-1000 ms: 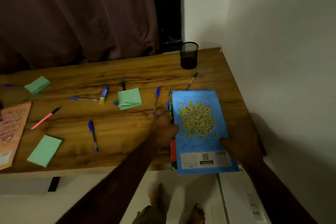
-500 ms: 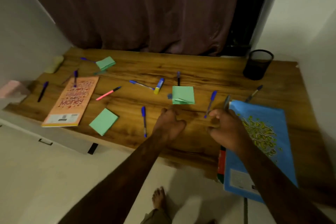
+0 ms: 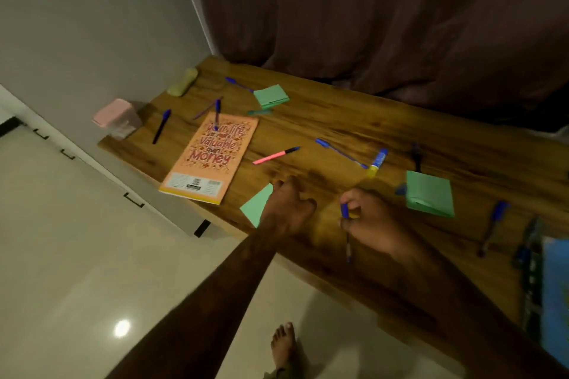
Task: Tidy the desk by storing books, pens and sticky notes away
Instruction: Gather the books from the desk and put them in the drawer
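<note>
My right hand (image 3: 369,223) is shut on a blue pen (image 3: 345,213) just above the wooden desk (image 3: 338,120) near its front edge. My left hand (image 3: 286,209) lies with its fingers spread on the desk, partly covering a green sticky pad (image 3: 255,204). An orange book (image 3: 212,157) lies flat to the left, with a blue pen (image 3: 217,114) across its top. Two more green sticky pads (image 3: 271,95) (image 3: 429,194) and several pens, among them a pink one (image 3: 275,155), are scattered around. A blue book (image 3: 557,301) shows at the right edge.
A pink box (image 3: 115,117) and a yellowish object (image 3: 182,86) sit at the desk's far left end by the wall. A dark curtain (image 3: 385,24) hangs behind the desk. White drawers (image 3: 92,181) stand below left. My bare foot (image 3: 284,348) is on the tiled floor.
The view has swung left. My right hand left the blue book and closed on a blue pen. My left hand moved left onto the green sticky pad.
</note>
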Motion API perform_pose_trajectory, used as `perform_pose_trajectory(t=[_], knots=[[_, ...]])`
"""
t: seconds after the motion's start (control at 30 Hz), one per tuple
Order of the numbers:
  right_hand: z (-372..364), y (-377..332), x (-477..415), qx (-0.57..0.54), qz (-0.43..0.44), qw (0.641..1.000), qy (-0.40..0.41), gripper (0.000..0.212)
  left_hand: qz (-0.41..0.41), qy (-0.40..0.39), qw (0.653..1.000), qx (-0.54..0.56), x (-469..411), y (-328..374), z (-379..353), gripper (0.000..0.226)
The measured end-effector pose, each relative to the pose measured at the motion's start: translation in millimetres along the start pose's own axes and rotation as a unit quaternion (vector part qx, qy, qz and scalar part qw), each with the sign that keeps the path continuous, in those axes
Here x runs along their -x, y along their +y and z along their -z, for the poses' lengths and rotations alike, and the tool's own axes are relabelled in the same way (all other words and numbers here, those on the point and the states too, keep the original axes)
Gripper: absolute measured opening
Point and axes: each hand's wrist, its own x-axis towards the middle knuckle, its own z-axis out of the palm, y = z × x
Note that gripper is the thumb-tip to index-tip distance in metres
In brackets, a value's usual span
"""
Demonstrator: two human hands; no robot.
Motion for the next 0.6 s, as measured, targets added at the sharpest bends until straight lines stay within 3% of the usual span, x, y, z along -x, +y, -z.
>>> perform_pose_trajectory(t=[0.4,0.5,0.6], knots=[[-109,-133,-88,-0.035,-0.007,0.996,-0.085,0.043,0.056,0.056,0.996,-0.035,-76,-114,122,0.041],[-132,-157,-104,-0.072,-0.026,0.991,-0.113,0.048,0.067,0.094,0.988,-0.101,-89,-144,147,0.051],[-152,-171,-116,-0.092,-0.05,0.986,-0.128,0.04,0.096,0.093,0.979,-0.151,-97,-173,164,0.065]])
